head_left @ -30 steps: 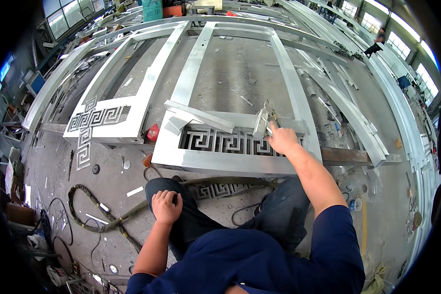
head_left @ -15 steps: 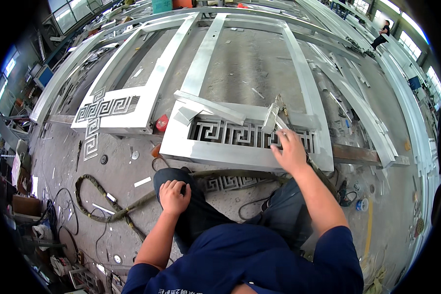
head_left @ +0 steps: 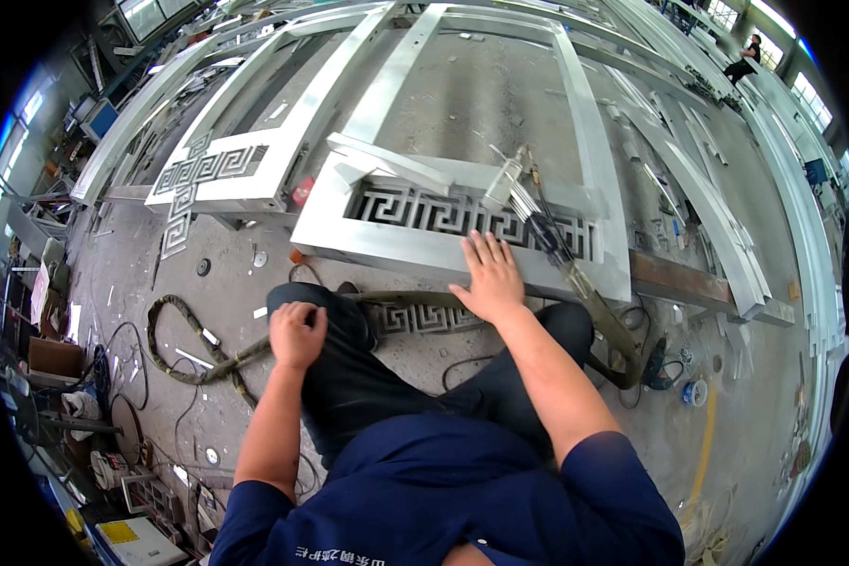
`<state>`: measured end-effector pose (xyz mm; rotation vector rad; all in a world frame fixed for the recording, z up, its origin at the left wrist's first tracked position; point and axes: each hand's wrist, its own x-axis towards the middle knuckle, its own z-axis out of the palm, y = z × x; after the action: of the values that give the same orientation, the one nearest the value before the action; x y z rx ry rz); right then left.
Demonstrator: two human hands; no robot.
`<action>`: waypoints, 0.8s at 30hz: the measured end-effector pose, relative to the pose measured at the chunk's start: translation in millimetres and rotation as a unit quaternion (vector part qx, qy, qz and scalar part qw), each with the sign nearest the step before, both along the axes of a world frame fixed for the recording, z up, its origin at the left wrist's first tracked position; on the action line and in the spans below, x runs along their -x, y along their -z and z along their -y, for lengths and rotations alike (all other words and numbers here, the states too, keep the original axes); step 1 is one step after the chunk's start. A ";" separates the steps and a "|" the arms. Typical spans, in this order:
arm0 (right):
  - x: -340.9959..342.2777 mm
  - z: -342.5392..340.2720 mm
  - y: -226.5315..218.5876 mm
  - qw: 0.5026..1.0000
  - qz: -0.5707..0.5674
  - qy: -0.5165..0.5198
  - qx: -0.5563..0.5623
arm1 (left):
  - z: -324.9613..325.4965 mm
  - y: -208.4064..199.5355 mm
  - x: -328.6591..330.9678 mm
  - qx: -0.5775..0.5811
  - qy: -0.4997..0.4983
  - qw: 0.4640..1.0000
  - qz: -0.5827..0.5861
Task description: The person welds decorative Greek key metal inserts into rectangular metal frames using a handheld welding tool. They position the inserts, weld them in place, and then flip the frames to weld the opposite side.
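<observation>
My right hand (head_left: pixel 492 278) lies with spread fingers on the near rail of a silver metal frame (head_left: pixel 415 247), at the edge of its Greek-key grille (head_left: pixel 424 209). It holds nothing. A welding-torch-like tool (head_left: pixel 528 209) rests across the grille's right part, apart from that hand; its thick olive sheathed hose (head_left: pixel 602 325) drops over the rail. My left hand (head_left: pixel 298 334) rests on my left knee, fingers curled and nothing visible in them. A loose square metal bar (head_left: pixel 391 162) lies across the frame's upper left corner, on a small plate.
Beside it on the left, another frame (head_left: pixel 241 193) carries a loose cross-shaped key-pattern piece (head_left: pixel 184 179). A further grille piece (head_left: pixel 424 319) lies on the floor between my legs. A power drill (head_left: pixel 660 366) and a tape-like roll (head_left: pixel 695 392) sit at right. A person (head_left: pixel 745 59) is far off.
My right hand has moved left and nearer, from beside the torch-like tool onto the frame's near rail. The tool stays on the grille. The view has shifted slightly; my left hand stays on the knee.
</observation>
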<state>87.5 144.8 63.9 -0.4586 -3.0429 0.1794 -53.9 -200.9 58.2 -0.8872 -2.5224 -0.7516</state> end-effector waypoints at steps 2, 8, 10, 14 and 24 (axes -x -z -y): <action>-5.2 -0.7 9.1 1.000 -0.020 0.006 0.008 | 10.6 1.9 -11.4 -0.069 -0.023 0.997 0.020; -10.1 -6.1 6.9 0.999 -0.025 0.006 0.031 | 39.5 -26.9 -47.4 -0.169 -0.055 0.980 0.092; -12.2 -6.7 4.2 0.999 -0.030 0.005 0.045 | 39.0 -35.3 -49.2 -0.153 -0.052 0.981 0.106; -9.1 -5.9 9.9 0.996 -0.068 -0.003 0.065 | 32.4 -53.6 -49.9 -0.145 -0.094 0.973 0.150; -8.4 -5.0 11.1 0.977 -0.203 -0.043 0.049 | 48.6 -18.6 -17.7 -0.103 -0.108 0.970 0.192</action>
<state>95.9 149.8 52.8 -0.2570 -2.6609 0.3786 -36.2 -249.5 76.8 -0.4177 -2.7384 -1.1792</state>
